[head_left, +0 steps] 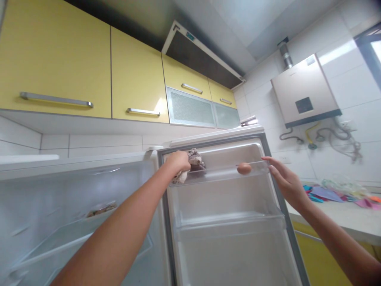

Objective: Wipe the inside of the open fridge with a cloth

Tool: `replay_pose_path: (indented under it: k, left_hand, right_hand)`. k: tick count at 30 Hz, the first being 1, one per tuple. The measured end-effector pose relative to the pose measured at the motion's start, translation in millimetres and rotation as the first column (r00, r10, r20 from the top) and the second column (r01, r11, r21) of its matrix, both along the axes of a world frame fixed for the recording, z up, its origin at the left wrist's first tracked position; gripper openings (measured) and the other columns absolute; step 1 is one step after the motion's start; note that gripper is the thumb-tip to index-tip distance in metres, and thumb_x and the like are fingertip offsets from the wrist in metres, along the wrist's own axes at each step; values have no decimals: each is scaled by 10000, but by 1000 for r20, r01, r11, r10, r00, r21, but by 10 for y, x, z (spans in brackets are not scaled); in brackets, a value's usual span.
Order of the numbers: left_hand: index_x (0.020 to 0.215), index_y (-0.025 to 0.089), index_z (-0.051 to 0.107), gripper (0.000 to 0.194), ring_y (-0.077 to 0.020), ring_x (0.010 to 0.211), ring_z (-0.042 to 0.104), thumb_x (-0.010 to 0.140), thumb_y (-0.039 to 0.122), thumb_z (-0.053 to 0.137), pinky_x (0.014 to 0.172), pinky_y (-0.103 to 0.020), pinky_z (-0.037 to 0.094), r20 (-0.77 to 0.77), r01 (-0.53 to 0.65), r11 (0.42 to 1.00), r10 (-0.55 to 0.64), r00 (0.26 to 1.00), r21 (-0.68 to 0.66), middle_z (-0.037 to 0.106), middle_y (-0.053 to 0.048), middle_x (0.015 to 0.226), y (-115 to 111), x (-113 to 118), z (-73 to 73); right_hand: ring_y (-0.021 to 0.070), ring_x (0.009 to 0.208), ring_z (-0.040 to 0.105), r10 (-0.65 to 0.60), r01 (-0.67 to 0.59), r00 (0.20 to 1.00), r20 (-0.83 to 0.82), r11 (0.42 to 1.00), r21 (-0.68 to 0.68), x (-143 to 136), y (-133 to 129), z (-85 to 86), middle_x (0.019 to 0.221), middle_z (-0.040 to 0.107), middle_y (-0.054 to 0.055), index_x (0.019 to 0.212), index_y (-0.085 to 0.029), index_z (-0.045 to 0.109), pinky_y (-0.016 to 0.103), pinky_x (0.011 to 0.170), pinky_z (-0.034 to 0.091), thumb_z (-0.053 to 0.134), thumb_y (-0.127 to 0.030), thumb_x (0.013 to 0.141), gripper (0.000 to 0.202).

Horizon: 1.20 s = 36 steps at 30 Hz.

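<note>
My left hand (pixel 177 162) is closed round a patterned cloth (pixel 196 159) at the left end of the top door shelf (pixel 217 173). Part of the cloth hangs over the shelf's clear front, and part lies inside it. Toward the right end of the same shelf rests a brown egg (pixel 244 168). My right hand (pixel 284 178) is at the right edge of the open fridge door (pixel 272 190), thumb and fingers apart, with the fingertips touching the door's edge by the shelf end. Its palm side is partly hidden.
A lower clear door shelf (pixel 229 226) sits below. On the left is the fridge interior with a glass shelf (pixel 59 238) bearing a small packet (pixel 102 207). Yellow cabinets (pixel 133 79) hang above. Colourful cloths or bags (pixel 324 194) lie on the right counter (pixel 351 216).
</note>
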<state>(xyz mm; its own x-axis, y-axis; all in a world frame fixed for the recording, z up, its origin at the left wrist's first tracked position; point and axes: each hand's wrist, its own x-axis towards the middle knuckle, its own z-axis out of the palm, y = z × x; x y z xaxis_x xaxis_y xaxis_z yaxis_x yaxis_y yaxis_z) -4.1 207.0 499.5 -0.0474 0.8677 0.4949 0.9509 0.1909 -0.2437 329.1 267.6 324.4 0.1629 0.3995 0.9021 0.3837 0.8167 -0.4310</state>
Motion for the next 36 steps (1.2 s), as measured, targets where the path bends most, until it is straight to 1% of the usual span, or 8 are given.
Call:
replay_pose_path:
  k: [6, 8, 11, 15, 19, 30, 33, 36]
  left_hand:
    - [1120, 116, 717, 419, -395, 1040, 687, 760, 314, 632, 837, -442, 560, 11, -61, 968, 60, 998, 245, 714, -276, 1090, -225, -204, 19]
    - [1110, 116, 712, 380, -394, 1040, 687, 794, 291, 595, 842, -455, 561, -7, -53, 955, 58, 998, 293, 716, -275, 1071, -238, -208, 10]
    - [1097, 132, 698, 330, -366, 1022, 696, 816, 246, 569, 841, -436, 564, -65, 4, 949, 17, 998, 317, 725, -243, 1045, -188, -112, -36]
    - [1079, 133, 679, 304, -341, 1016, 696, 817, 161, 528, 843, -434, 567, -159, 121, 941, -73, 985, 316, 712, -204, 1054, -65, 148, -101]
    - [1087, 133, 653, 299, -312, 1013, 688, 815, 143, 529, 837, -413, 567, -234, 243, 915, -172, 957, 321, 664, -181, 1119, 56, 473, -126]
    - [1128, 146, 620, 298, -270, 1000, 689, 849, 185, 525, 798, -356, 561, -299, 492, 814, -408, 863, 309, 645, -137, 1097, 469, 1581, -182]
    - [1132, 162, 614, 284, -261, 986, 694, 870, 213, 518, 794, -358, 561, -309, 530, 793, -444, 841, 301, 647, -122, 1104, 527, 1730, -185]
    - [1115, 177, 618, 268, -260, 960, 700, 866, 210, 524, 778, -364, 560, -311, 530, 795, -444, 840, 297, 653, -113, 1100, 532, 1711, -171]
  right_hand:
    - [329, 1192, 607, -2, 2, 1000, -3, 1000, 9, -15, -9, 3, 1277, 671, 75, 1258, -286, 621, 480, 1077, 412, 442, -559, 943, 454]
    - [319, 1178, 615, 3, -3, 1000, -6, 1000, 12, -21, -6, 9, 1277, 669, 75, 1258, -281, 617, 466, 1067, 420, 440, -554, 944, 451]
    - [310, 1176, 616, 1, -1, 1000, -6, 1000, 4, -20, 1, 19, 1257, 675, 77, 1248, -272, 618, 450, 1053, 428, 442, -543, 946, 442]
    - [302, 1170, 620, -9, 9, 1000, 5, 1000, -12, -3, 1, 28, 1243, 682, 75, 1245, -264, 622, 433, 1034, 439, 436, -524, 949, 435]
    - [306, 1190, 609, -29, 29, 1000, 5, 999, -18, -5, -16, 30, 1272, 676, 70, 1255, -273, 620, 436, 1041, 433, 435, -522, 949, 435]
    - [285, 1236, 590, 44, -43, 999, -17, 999, 25, -39, -8, 37, 1281, 670, 76, 1277, -265, 603, 438, 1079, 417, 453, -514, 958, 432]
    - [278, 1231, 596, 46, -46, 999, -7, 998, 33, -24, 1, 23, 1298, 663, 69, 1291, -272, 596, 432, 1081, 421, 453, -516, 962, 434]
    - [277, 1219, 604, 24, -24, 1000, 9, 999, 36, -10, -5, 15, 1292, 666, 65, 1289, -280, 600, 434, 1080, 424, 445, -519, 968, 430]
